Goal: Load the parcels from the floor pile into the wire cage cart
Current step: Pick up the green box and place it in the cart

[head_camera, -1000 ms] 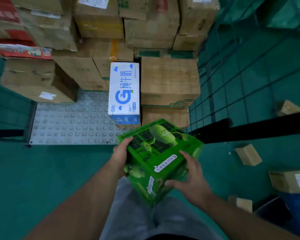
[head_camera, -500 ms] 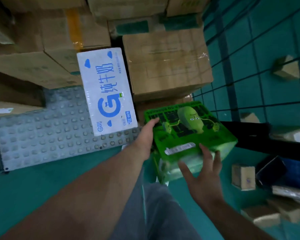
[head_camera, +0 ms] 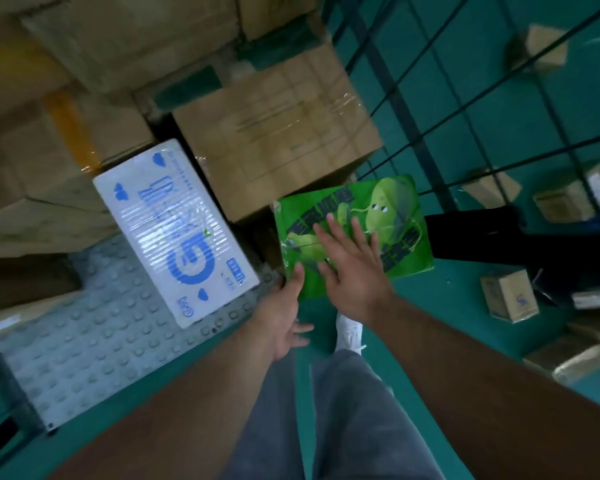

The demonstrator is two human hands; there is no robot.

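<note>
One green cardboard box with a cartoon print (head_camera: 388, 216) sits just right of the one white-and-blue carton (head_camera: 177, 233). Its printed face is up and its long axis runs away from the carton toward the wire cage wall (head_camera: 465, 116). Two hands: the right hand (head_camera: 354, 271) lies flat on it, fingers spread. The left hand (head_camera: 284, 317), relaxed, has its thumb at the box's near corner. A grey studded cart deck (head_camera: 94, 344) carries the carton, and the teal floor (head_camera: 447, 306) lies right of it.

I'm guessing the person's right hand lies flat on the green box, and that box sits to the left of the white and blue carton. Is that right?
Not quite. The head view shows the green box to the right of the white and blue carton, not to the left. The right hand does lie flat on the green box.
</note>
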